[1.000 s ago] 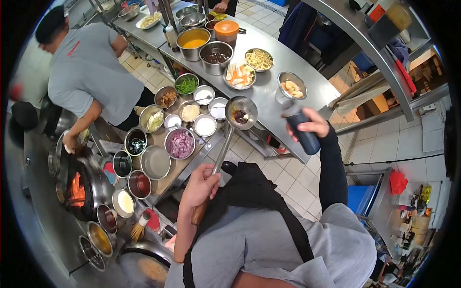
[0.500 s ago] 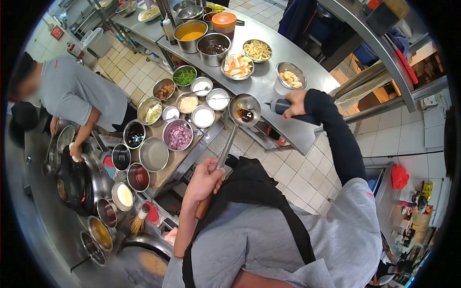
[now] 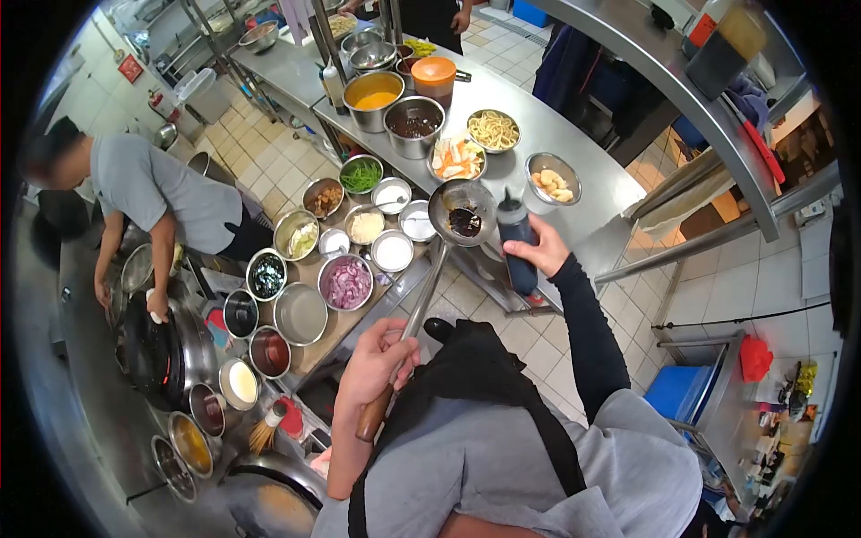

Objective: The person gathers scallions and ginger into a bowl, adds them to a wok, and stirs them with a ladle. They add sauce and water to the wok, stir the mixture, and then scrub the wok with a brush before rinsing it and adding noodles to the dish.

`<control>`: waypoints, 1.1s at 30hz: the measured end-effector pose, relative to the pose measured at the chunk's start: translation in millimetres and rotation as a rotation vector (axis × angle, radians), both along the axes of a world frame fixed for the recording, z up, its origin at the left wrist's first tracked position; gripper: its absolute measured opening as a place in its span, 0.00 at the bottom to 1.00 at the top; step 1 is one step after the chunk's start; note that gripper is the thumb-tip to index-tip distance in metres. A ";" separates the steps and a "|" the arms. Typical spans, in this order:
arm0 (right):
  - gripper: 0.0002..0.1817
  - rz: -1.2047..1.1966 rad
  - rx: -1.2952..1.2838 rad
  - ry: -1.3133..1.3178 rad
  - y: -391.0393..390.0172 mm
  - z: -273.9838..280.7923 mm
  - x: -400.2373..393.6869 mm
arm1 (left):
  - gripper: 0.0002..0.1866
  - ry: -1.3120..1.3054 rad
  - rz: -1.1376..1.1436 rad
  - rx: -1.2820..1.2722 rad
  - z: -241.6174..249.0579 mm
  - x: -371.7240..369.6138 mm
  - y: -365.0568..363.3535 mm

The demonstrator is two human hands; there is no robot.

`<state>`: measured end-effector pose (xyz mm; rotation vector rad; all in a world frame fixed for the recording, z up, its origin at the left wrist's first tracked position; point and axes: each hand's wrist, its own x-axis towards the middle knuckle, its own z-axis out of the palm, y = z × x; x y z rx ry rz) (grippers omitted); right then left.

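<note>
My left hand (image 3: pixel 379 359) is closed around the long handle of a metal ladle (image 3: pixel 462 212), whose bowl holds a dark liquid. My right hand (image 3: pixel 538 253) grips a dark squeeze bottle (image 3: pixel 517 249), which stands roughly upright with its nozzle up, just right of the ladle's bowl. Behind the ladle, on the steel counter, are a bowl of sliced orange-and-white food (image 3: pixel 458 158), a bowl of noodles (image 3: pixel 493 131) and a bowl of pale yellow chunks (image 3: pixel 552 182).
Left of the ladle stand several bowls, among them chopped purple onion (image 3: pixel 346 282) and white powder (image 3: pixel 393 251). A co-worker (image 3: pixel 166 193) works at a black wok (image 3: pixel 148 354) on the left. Another wok (image 3: pixel 269 502) is at the bottom left. A steel rail (image 3: pixel 717 229) runs at the right.
My right hand has moved left and lower, closer to my body, turning the bottle from nearly level to upright. The ladle stays in my left hand. The view has shifted slightly.
</note>
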<state>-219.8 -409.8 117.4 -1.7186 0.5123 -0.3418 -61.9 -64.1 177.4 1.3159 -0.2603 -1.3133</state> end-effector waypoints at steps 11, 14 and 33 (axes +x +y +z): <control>0.26 -0.424 -0.540 -0.759 -101.6 333.4 66.6 | 0.17 0.039 0.165 -0.109 2.1 16.2 12.6; 0.34 -0.877 -1.051 -0.533 -173.7 342.2 77.5 | 0.18 0.048 0.278 -0.105 -3.1 14.2 28.5; 0.07 0.400 -0.378 -0.616 -7.7 98.5 259.2 | 0.18 0.092 1.470 -0.235 -46.7 -82.8 123.9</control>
